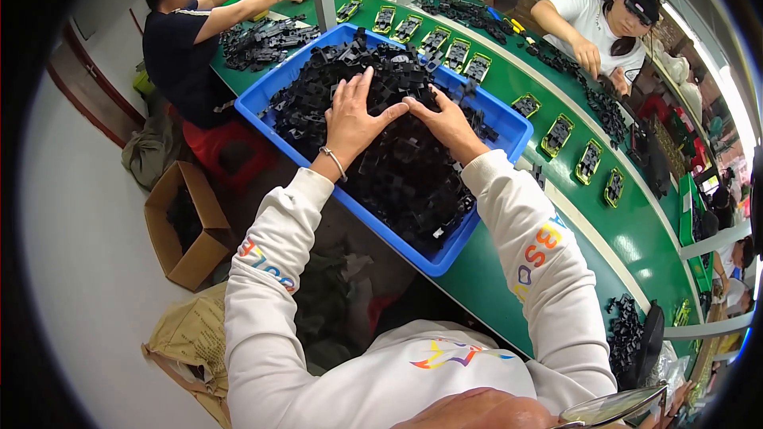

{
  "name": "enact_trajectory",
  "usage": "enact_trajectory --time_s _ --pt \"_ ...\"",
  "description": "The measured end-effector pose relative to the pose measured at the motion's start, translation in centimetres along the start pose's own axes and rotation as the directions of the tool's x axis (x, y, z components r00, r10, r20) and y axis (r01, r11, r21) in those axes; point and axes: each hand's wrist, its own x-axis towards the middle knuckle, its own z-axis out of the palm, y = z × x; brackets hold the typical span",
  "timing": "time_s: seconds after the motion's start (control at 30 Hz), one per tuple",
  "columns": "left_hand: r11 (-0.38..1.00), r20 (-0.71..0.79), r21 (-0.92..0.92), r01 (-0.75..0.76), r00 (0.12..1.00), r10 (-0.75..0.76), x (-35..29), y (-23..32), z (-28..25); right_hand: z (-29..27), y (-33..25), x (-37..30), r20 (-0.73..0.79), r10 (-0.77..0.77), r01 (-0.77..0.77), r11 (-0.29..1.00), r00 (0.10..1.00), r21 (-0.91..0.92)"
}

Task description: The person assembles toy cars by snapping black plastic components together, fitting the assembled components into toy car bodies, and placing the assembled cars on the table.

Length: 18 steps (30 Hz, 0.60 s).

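Note:
A blue plastic bin [373, 226] holds a heap of small black plastic parts [405, 159]. Over the far half of the heap, my left hand [355, 117] lies with its fingers spread against the parts. My right hand [451, 129] reaches into the same heap from the right, thumb and fingers apart, some fingertips hidden. The two thumbs nearly meet above the middle of the bin. Neither hand shows a part gripped in it.
Yellow-green frames with black inserts [558, 135] line the curved green conveyor [628, 226] beyond the bin. More black parts [266, 44] lie at far left. People work at left [187, 40] and right [608, 28]. A cardboard box [199, 258] stands lower left.

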Motion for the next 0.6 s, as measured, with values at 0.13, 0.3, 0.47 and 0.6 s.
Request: enact_trajectory --time_s 0.13,0.3,0.47,0.6 --pt "0.959 -0.065 -0.276 -0.068 0.997 0.052 0.5 0.1 -0.2 -0.1 -3.0 -1.6 0.04 0.111 -0.118 0.924 0.993 0.364" --pt "0.835 -0.102 -0.542 -0.092 0.994 0.044 0.4 3.1 -0.3 -0.8 -5.3 -2.3 0.015 0.083 -0.075 0.787 0.996 0.612" --pt "0.8 -0.17 -0.589 -0.117 0.985 0.019 -0.6 4.2 -1.7 -1.0 -6.8 -2.7 0.114 0.057 -0.121 0.696 0.992 0.708" --pt "0.658 -0.124 -0.749 -0.074 0.992 -0.031 -0.7 6.4 -4.1 -2.6 -8.6 -3.2 0.189 -0.034 -0.112 0.697 0.981 0.708"
